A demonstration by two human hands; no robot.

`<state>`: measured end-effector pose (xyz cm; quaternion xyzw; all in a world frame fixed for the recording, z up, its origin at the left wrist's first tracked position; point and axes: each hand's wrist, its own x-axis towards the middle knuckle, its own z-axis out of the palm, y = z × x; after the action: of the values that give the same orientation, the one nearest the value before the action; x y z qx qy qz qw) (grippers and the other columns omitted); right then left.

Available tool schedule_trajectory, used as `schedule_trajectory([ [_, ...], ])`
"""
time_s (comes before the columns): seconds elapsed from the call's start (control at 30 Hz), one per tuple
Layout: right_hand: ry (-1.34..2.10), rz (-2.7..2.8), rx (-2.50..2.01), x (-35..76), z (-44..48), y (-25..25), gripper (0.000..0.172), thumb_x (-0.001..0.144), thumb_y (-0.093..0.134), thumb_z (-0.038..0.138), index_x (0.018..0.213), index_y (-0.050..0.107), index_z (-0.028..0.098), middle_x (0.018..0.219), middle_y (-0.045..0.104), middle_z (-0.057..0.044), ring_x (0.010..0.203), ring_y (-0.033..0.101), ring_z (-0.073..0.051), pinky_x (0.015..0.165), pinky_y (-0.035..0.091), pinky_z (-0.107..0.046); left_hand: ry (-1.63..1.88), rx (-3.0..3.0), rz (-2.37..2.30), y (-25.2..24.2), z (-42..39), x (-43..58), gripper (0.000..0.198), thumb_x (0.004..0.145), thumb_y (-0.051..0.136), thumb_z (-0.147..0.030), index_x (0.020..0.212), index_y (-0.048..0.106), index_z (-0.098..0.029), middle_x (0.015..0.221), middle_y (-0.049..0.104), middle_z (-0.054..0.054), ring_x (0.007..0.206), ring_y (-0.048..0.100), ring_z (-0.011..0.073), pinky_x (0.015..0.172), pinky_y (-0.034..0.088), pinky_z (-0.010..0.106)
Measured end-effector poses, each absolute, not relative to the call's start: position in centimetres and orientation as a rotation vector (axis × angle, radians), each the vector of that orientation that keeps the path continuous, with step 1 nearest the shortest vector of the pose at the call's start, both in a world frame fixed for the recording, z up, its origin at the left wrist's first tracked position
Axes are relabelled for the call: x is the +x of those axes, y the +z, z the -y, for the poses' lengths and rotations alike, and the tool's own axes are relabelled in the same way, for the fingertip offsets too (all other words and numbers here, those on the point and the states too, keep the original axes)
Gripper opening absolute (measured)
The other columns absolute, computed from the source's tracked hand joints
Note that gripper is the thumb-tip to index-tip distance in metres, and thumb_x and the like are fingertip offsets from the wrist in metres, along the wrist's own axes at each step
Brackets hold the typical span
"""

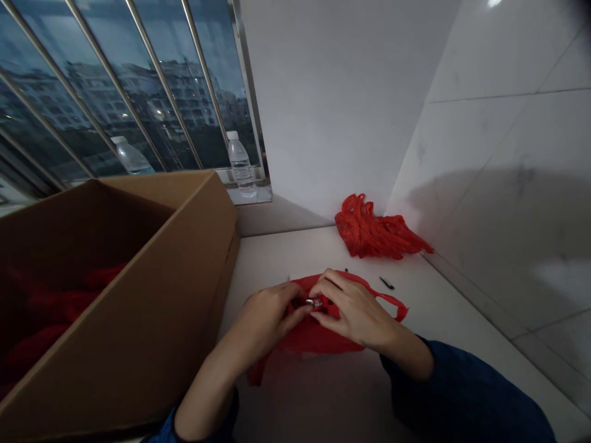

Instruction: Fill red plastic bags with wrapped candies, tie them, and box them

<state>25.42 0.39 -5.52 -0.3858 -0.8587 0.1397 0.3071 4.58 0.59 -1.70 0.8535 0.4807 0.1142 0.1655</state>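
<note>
My left hand and my right hand meet over a red plastic bag lying flat on the white counter. Both hands are closed in a pinch around a small shiny metal piece at the bag's upper edge. The bag's handle loop sticks out to the right of my right hand. What the metal piece is stays too small to make out.
A large open cardboard box with red bags inside stands at the left. A pile of crumpled red bags lies in the far corner. A small dark object lies near it. Two water bottles stand on the window sill. Tiled wall bounds the right.
</note>
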Motion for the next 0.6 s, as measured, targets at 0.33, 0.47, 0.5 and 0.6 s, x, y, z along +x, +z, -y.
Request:
schedule_trajectory([
  [0.33, 0.664, 2.345, -1.047, 27.1, -0.1, -5.1, 0.014, 0.091, 0.066, 0.026, 0.105, 0.063, 0.024, 0.104, 0.07, 0.0, 0.095, 0.065, -0.017, 0.082, 0.046, -0.029, 0.414, 2.512, -1.257, -1.5, -0.7, 4.4, 0.024, 0.099, 0.051, -0.035, 0.092, 0.068, -0.02, 0.09, 0.069, 0.002, 0.083, 0.062, 0.017, 0.073, 0.043, 0.027],
  [0.47, 0.61, 2.582, -1.292, 27.2, -0.5, -6.6, 0.011, 0.087, 0.066, 0.017, 0.097, 0.07, 0.019, 0.097, 0.074, -0.007, 0.093, 0.067, -0.024, 0.078, 0.045, -0.032, 0.283, 2.572, -1.356, -1.7, -0.7, 4.2, 0.028, 0.096, 0.055, -0.044, 0.096, 0.076, -0.026, 0.112, 0.066, 0.007, 0.108, 0.059, 0.0261, 0.092, 0.045, 0.04],
  [0.5, 0.59, 2.593, -1.359, 27.0, -0.9, -7.1, 0.01, 0.088, 0.063, 0.016, 0.095, 0.071, 0.017, 0.096, 0.074, -0.009, 0.092, 0.068, -0.026, 0.077, 0.046, -0.033, 0.224, 2.569, -1.377, -1.9, -0.7, 4.2, 0.026, 0.094, 0.057, -0.044, 0.097, 0.077, -0.028, 0.121, 0.064, 0.007, 0.115, 0.056, 0.0287, 0.097, 0.043, 0.044],
  [0.6, 0.6, 2.542, -1.447, 25.8, -2.6, -8.7, 0.019, 0.091, 0.053, 0.014, 0.094, 0.071, 0.013, 0.098, 0.075, -0.014, 0.091, 0.069, -0.026, 0.077, 0.048, -0.034, 0.066, 2.533, -1.465, -2.7, -0.6, 4.3, 0.021, 0.089, 0.065, -0.042, 0.105, 0.077, -0.035, 0.143, 0.052, 0.008, 0.131, 0.047, 0.0343, 0.106, 0.038, 0.051],
])
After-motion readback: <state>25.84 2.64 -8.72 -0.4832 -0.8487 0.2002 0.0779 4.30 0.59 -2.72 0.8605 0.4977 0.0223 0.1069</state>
